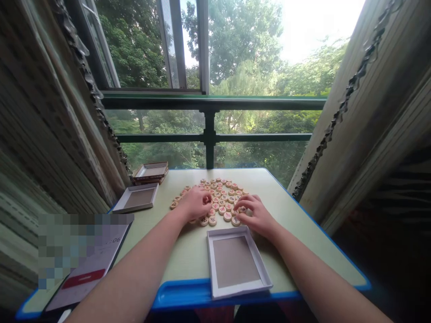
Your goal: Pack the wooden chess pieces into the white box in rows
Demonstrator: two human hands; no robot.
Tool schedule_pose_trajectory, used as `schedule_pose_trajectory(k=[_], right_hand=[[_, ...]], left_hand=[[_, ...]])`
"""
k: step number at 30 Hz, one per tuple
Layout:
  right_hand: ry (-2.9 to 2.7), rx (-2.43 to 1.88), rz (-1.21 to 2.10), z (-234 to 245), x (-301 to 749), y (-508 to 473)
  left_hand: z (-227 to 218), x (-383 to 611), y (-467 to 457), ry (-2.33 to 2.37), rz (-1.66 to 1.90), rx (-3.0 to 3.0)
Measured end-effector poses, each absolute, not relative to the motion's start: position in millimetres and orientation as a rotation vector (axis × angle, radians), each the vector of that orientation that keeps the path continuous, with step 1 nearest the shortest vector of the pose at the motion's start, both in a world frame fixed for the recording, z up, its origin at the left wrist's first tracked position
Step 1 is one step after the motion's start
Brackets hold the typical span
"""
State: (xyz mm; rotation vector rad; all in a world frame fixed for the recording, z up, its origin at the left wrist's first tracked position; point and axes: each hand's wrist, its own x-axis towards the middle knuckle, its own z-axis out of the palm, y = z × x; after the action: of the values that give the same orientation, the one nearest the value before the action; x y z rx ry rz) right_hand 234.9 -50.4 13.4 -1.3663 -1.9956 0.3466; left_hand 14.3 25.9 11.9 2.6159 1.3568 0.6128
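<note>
Several round wooden chess pieces (220,190) with red and dark characters lie spread on the pale table (289,215). My left hand (195,202) rests on the left part of the spread, its fingers curled over some pieces. My right hand (254,213) lies at the right front of the spread, fingertips pinched on one piece (241,209). An empty white box tray (235,260) sits just in front of my hands at the table's near edge.
A second shallow tray (137,198) lies at the left, with a stacked wooden box (150,172) behind it. A paper sheet (90,264) lies at the front left. The table has a blue rim (188,294). A window railing (210,134) stands behind the table.
</note>
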Motion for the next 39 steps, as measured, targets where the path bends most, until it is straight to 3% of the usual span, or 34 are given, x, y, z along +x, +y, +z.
schedule_pose_trajectory(k=[10,16,39], right_hand=[[-2.135,-1.364,0.439,36,228,-59],[-2.628,-1.203,0.432,65,207,-51],[-2.667,-0.946,0.458,34,220,-43]], left_hand=[[14,12,23,1.408,0.654,2.611],[15,10,27,1.473,0.728,2.561],[16,10,22,1.374,0.608,2.623]])
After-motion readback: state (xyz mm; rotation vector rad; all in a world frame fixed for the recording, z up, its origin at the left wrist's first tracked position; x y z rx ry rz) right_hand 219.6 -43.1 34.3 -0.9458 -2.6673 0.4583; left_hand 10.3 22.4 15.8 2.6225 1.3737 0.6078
